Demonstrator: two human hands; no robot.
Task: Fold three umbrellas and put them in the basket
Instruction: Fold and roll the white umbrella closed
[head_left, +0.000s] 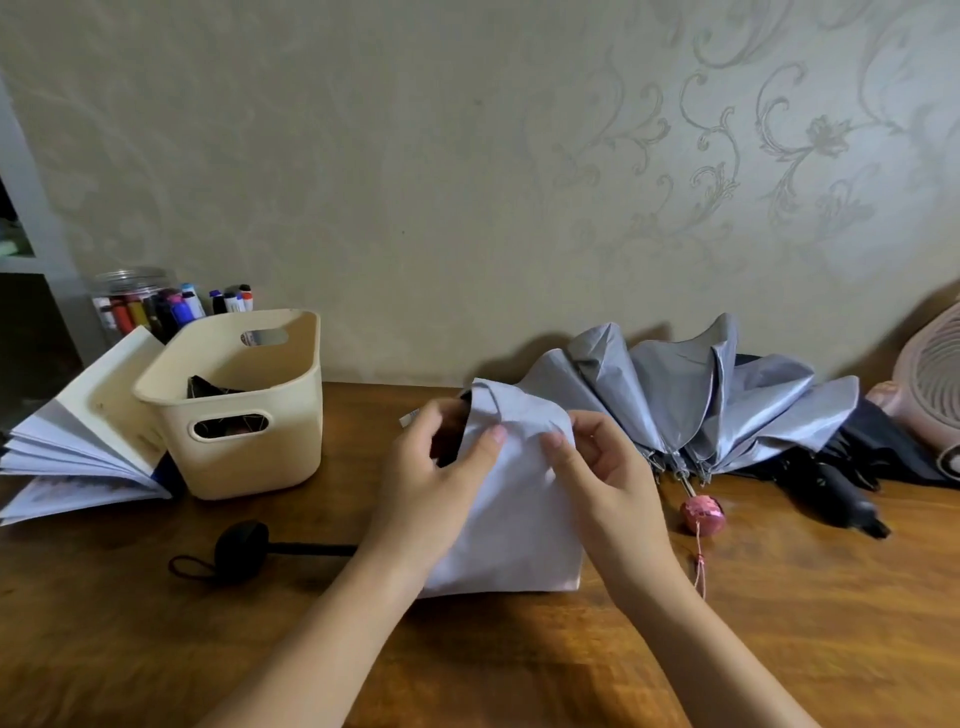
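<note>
At centre frame our left hand (436, 483) and right hand (608, 467) each pinched the pale umbrella (519, 530); a slack pinch could have let folds spring open, too bulky for the basket (249, 467).

- Setting: a room in a home, at a wooden table (156, 623) set against a wall.
- Beyond the grip of the left hand (441, 467) and right hand (608, 467) on the pale umbrella fabric (519, 509): embossed scroll-and-flower wallpaper (727, 156), a domestic finish.
- Left of the grip: cream plastic basket (249, 467), open book (78, 441), clear jar of markers (140, 306), all household desk items.
- Far right of the grip: pink desk fan (930, 384).
</note>
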